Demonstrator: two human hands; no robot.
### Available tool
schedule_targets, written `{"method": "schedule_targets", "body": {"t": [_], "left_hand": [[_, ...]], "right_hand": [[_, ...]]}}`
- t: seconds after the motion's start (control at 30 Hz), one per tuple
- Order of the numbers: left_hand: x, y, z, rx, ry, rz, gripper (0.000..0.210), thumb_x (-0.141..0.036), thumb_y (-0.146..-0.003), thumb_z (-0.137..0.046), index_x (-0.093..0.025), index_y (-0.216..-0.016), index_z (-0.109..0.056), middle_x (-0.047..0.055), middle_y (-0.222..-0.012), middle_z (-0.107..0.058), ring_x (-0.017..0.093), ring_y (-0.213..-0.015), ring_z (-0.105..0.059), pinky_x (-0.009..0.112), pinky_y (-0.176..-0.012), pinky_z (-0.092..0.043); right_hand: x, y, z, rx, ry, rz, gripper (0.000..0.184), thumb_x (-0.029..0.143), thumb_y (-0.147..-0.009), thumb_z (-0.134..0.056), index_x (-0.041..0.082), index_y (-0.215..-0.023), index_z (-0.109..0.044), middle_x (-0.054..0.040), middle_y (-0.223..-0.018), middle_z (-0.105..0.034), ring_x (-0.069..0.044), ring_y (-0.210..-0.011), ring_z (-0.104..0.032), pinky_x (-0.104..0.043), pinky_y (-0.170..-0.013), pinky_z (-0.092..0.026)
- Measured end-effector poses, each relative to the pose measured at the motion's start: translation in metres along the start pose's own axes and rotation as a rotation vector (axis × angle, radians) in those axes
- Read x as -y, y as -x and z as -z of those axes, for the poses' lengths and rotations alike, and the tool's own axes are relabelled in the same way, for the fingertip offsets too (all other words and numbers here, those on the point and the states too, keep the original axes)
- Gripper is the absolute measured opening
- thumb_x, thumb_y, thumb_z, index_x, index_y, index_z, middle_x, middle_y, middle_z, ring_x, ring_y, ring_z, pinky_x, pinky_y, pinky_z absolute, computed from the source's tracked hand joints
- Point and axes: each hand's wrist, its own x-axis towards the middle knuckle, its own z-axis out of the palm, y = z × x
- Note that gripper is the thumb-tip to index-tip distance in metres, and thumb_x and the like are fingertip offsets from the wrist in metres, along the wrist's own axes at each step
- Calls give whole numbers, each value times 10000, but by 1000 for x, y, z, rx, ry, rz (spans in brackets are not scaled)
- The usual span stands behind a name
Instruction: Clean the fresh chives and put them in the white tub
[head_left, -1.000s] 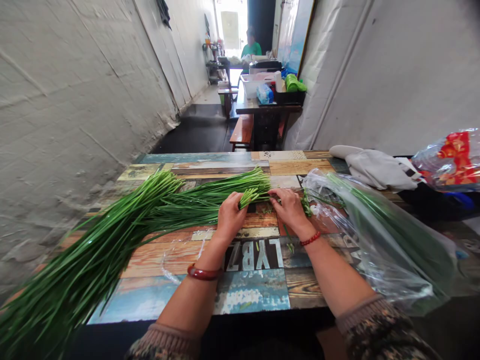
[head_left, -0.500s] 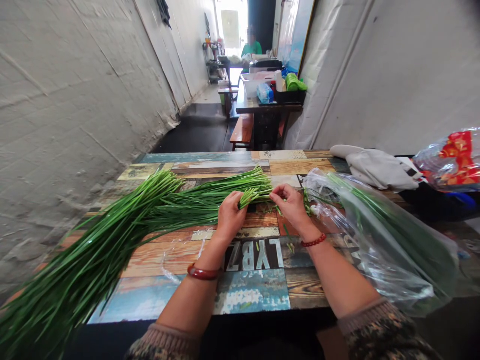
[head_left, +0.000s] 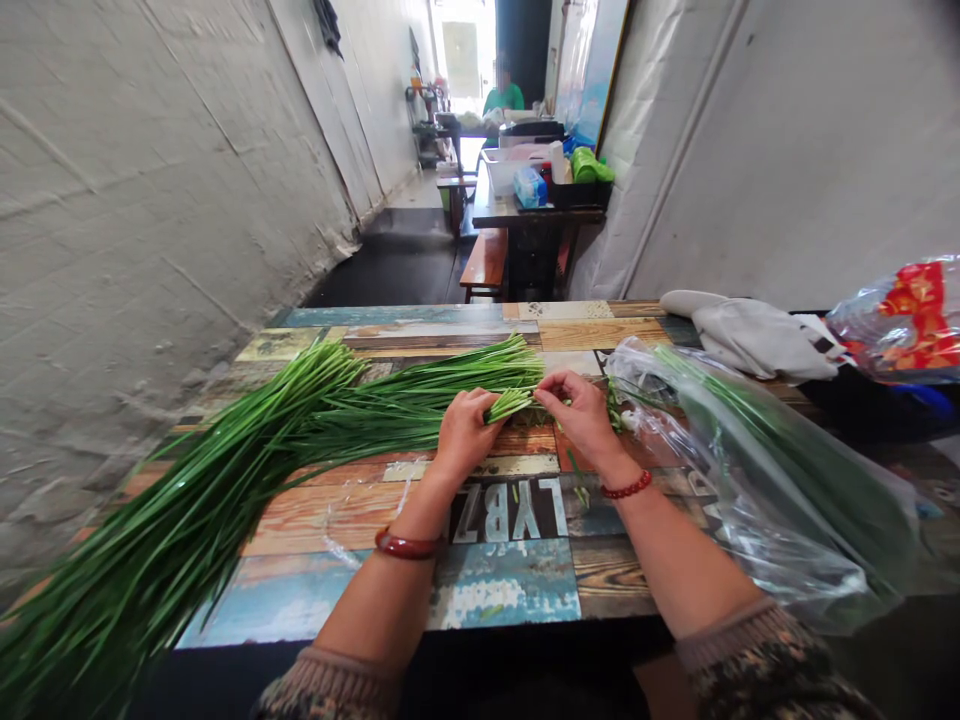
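My left hand [head_left: 466, 432] is closed around a small bunch of garlic chives [head_left: 511, 403], whose pale cut ends point right. At those ends, my right hand [head_left: 576, 408] pinches with thumb and forefinger; what lies between the fingertips is too small to make out. Behind my left hand another layer of chives [head_left: 450, 372] lies across the table. A large pile of long chives [head_left: 202, 480] spreads at the left and hangs over the near edge. Trimmed bits [head_left: 577, 480] are scattered under and beside my right hand.
On the right of the patterned table [head_left: 510, 585] lies a clear plastic bag [head_left: 795, 520] with more chives inside. Beyond it are a light grey cloth [head_left: 757, 335] and a red-printed plastic packet [head_left: 919, 315]. Farther off stand a bench [head_left: 486, 260], a loaded table [head_left: 506, 212] and a person in green [head_left: 504, 97].
The chive ends in my left hand have tipped lower and flatter. My right hand has shifted slightly left, closer to the ends.
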Motion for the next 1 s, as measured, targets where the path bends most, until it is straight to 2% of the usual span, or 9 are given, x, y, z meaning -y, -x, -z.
{"method": "schedule_targets", "body": {"t": [0.13, 0.2, 0.27, 0.37, 0.47, 0.57, 0.7, 0.87, 1.0], "left_hand": [[3, -1, -1, -51, -4, 6, 169, -274, -848, -635, -193, -699, -641, 20, -741, -631, 172, -735, -511, 283, -688, -367], [5, -2, -1, -84, 31, 15, 183, -267, -853, -623, -192, -687, -628, 13, -718, -619, 166, -728, -507, 278, -689, -369], [8, -3, -1, -100, 94, 29, 170, -257, -855, -612, -190, -699, -627, 5, -717, -617, 160, -733, -515, 273, -699, -381], [12, -3, 0, -109, 213, 54, 163, -275, -868, -588, -190, -738, -639, 4, -753, -626, 156, -759, -540, 272, -722, -413], [13, -4, 2, -109, 312, 46, 160, -294, -874, -574, -192, -781, -654, 13, -801, -637, 160, -793, -562, 284, -757, -446], [11, -5, 6, -114, 352, -5, 108, -268, -852, -598, -196, -815, -669, 28, -867, -639, 169, -859, -582, 301, -822, -467], [7, -5, 11, -116, 375, -59, 110, -256, -854, -599, -194, -869, -689, 67, -1006, -661, 188, -962, -605, 330, -895, -477], [5, -4, 11, -29, 323, -89, 144, -287, -857, -618, -218, -935, -718, 65, -1034, -714, 210, -983, -626, 360, -908, -478], [4, -4, 9, -40, 369, -70, 179, -326, -874, -601, -204, -924, -722, 70, -1010, -722, 201, -956, -646, 332, -871, -497]], "right_hand": [[1, 0, 1, 11, -3, 22, 235, 397, -881, -570, 191, -894, -680, -31, -842, -709, -168, -774, -635, -285, -736, -484], [0, 1, 2, 63, 22, 47, 236, 369, -916, -524, 195, -951, -680, -35, -894, -720, -172, -822, -648, -292, -768, -488], [-1, 2, 3, 151, 142, 110, 179, 288, -913, -533, 198, -951, -683, -37, -924, -721, -179, -859, -646, -303, -803, -480], [-6, 3, 1, 248, 447, 225, 132, 180, -877, -568, 202, -909, -695, -50, -947, -717, -206, -912, -624, -334, -846, -452], [-13, 3, 1, 259, 668, 226, 134, 168, -871, -586, 212, -924, -700, -61, -959, -714, -228, -925, -610, -354, -832, -441], [-16, 2, 2, 221, 725, 185, 127, 165, -868, -594, 217, -910, -702, -60, -944, -712, -234, -923, -609, -362, -822, -441], [-8, 3, 1, 179, 505, 232, 137, 168, -875, -577, 218, -896, -702, -53, -935, -717, -214, -915, -623, -359, -848, -458], [7, 5, -4, 163, 62, 168, 302, 179, -850, -576, 217, -1138, -656, -33, -969, -717, -158, -854, -651, -296, -788, -515], [11, 5, -4, 228, -4, 175, 199, 209, -822, -613, 194, -998, -704, -45, -971, -725, -165, -887, -658, -303, -822, -513]]}}
